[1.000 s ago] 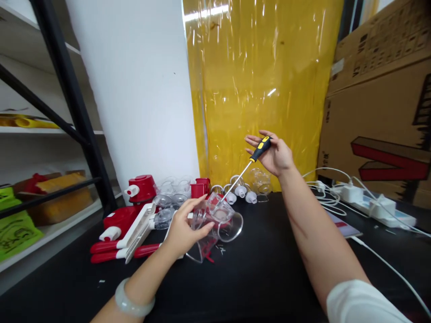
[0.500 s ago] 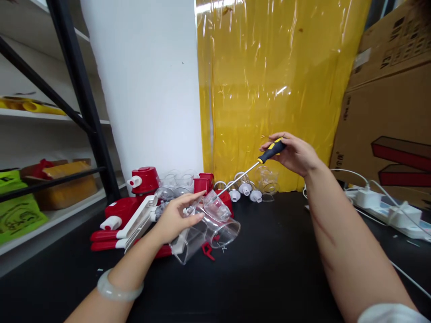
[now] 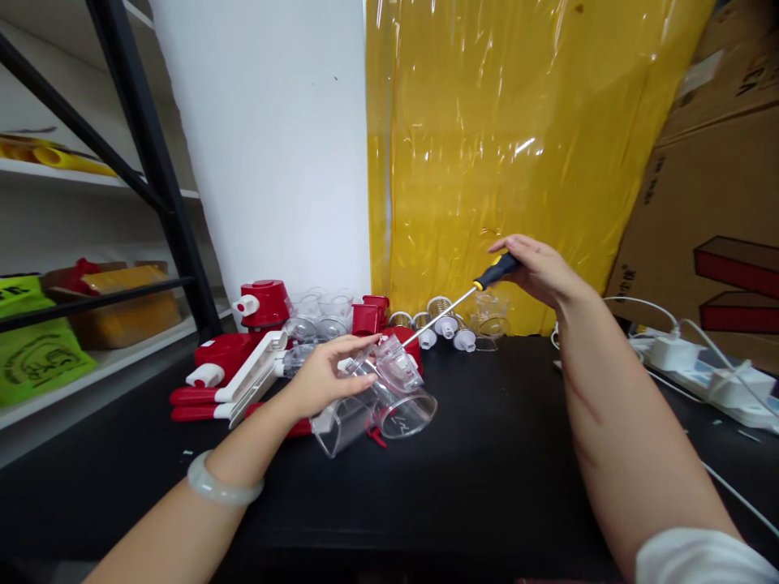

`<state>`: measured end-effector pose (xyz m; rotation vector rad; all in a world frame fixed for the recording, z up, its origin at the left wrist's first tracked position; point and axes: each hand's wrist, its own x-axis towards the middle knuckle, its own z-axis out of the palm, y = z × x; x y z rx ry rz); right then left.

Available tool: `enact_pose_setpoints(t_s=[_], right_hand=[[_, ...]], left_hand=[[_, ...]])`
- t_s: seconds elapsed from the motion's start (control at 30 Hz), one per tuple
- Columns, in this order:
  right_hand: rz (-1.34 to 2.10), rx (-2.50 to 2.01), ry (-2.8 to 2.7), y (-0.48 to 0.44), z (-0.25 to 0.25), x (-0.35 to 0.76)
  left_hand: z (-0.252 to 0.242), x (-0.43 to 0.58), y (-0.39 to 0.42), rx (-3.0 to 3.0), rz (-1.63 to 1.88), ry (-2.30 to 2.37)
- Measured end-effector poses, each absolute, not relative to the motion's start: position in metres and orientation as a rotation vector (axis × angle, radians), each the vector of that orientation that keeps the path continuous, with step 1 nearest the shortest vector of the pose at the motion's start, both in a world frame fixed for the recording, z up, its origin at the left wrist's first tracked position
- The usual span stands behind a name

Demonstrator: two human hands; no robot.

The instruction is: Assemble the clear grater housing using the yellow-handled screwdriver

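My left hand (image 3: 325, 375) grips a clear plastic housing (image 3: 405, 401) with a wide round tube, thumb and fingers on its left side. The housing is tilted above the black table. In my right hand (image 3: 539, 268) is a screwdriver (image 3: 497, 269) with a black and yellow handle, held at its upper end. Its metal shaft slants down to the left, and the tip is inside the clear housing, hard to make out. Another clear plastic part (image 3: 344, 426) lies beneath my left hand, near a small red piece (image 3: 376, 437).
Red bases (image 3: 264, 304) and white-and-red handles (image 3: 256, 381) lie to the left. Behind stand clear cups (image 3: 322, 304), red parts (image 3: 367, 318) and metal-and-white cylinders (image 3: 447, 324). A power strip with plugs (image 3: 739, 393) and a cardboard box (image 3: 706, 211) are at right, shelving (image 3: 164, 203) at left.
The camera view has shifted slightly. The fingers of my right hand have changed their position around the screwdriver handle. The clear housing has turned a little in my left hand.
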<state>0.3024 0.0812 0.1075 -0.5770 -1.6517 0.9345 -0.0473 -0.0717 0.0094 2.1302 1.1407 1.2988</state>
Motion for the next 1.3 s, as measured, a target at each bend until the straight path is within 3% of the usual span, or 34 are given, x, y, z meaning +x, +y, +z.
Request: enact_pose_setpoints(t_s=[0.13,0.4,0.73,1.3], right_hand=[[0.848,-0.731,-1.618,0.092,0.105,0.303],[0.903,-0.410,-1.612,0.085,0.109,0.296],[0.728,-0.597,-1.440,0.105,0.104,0.279],[0.765,-0.646,-1.333,0.113,0.101,0.279]], left_hand=[[0.009,-0.046,-0.072,2.155,1.278,1.166],[0.002,-0.049,-0.065,2.103,1.321,1.156],[0.002,-0.046,-0.066,2.134,1.346,1.171],[0.004,-0.045,-0.068,2.099,1.391,1.121]])
